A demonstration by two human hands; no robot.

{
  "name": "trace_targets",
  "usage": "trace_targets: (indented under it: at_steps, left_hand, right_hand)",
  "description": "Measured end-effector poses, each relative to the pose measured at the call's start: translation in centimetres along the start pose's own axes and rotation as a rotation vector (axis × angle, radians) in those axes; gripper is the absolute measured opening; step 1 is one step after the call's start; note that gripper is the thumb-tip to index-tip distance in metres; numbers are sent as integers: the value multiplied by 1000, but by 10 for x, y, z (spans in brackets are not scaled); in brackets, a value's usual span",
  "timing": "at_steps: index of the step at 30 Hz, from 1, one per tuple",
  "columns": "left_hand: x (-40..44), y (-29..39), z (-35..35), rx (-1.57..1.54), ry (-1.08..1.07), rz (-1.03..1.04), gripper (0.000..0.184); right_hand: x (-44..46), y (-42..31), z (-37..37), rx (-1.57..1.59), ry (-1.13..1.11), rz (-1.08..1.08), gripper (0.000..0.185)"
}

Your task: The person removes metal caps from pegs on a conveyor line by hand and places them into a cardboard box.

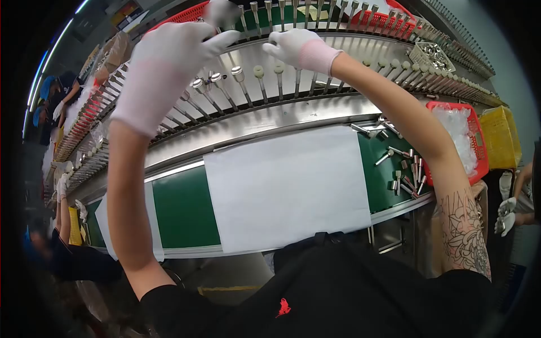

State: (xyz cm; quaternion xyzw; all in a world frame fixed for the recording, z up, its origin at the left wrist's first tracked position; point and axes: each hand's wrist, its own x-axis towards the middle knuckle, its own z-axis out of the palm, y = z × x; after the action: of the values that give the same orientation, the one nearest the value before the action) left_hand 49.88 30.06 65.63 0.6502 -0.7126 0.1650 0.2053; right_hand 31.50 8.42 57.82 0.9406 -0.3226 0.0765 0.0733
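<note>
Both hands are held apart above the machine, each covered by a white knitted glove with a pink cuff. The left hand (183,45) is raised by the front row of slender upright metal rods (243,93), its fingers partly bent; the right hand (293,46) is curled between that row and the rear row of silver-headed upright rods (255,19). Whether anything is gripped by either cannot be told, since the fingertips are turned away or merged with the parts behind.

Along the front row, rods near the left hand are topped by polished silver metal heads (237,72), and others, further right, by pale rounded heads (258,71). The work can be judged part-way along: many rods are seen fitted with heads, while loose silver metal cylinders (384,157) are left scattered on the green work surface (186,208), right of a blank white sheet (287,191). How many rods are left unfitted cannot be made out. Beside the scattered cylinders, a red plastic basket (480,147) is filled with clear plastic bags (457,132).
</note>
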Motion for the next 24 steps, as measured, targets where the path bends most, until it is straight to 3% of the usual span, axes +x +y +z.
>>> trace_targets:
  at_steps: [2, 4, 5, 7, 8, 10, 13, 15, 16, 19, 20, 23, 24]
  left_hand:
    - [-21, -23, 4, -131, -25, -92, 36]
    - [-43, -55, 42, -131, -251, -466, 27]
    - [-60, -75, 72, -125, -184, -312, 25]
    - [-68, -81, 109, -191, -77, -196, 26]
    - [-56, -76, 129, -193, -69, -190, 26]
    - [-34, -64, 145, -60, -49, -109, 29]
    - [27, -51, 172, 72, -347, -57, 43]
    - [56, -48, 188, 230, -543, 30, 47]
    - [65, -45, 197, 331, -579, 83, 48]
    - [73, -35, 186, 346, -688, 203, 48]
    - [66, -34, 173, 340, -658, 194, 41]
    - [56, -43, 131, 319, -474, 223, 46]
    - [45, -32, 79, 227, -466, 219, 43]
  right_hand:
    - [11, -42, 0, 32, -90, -55, 52]
    - [37, -63, 36, -267, -266, -206, 34]
    - [47, -71, 50, -260, -271, -205, 34]
    - [65, -78, 65, -319, -441, 41, 21]
    - [66, -66, 67, -342, -429, 101, 26]
    - [58, -51, 67, -357, -351, 34, 25]
    - [48, -33, 64, -376, -239, -38, 24]
    - [30, -57, 24, -546, -259, -167, 23]
    - [2, -77, -27, -461, -188, -125, 24]
    - [-43, -95, -113, -412, 29, -140, 31]
    - [-46, -89, -123, -358, 52, -84, 32]
    - [-42, -61, -122, -299, -50, 25, 38]
    - [-35, -52, -104, -216, -37, -14, 40]
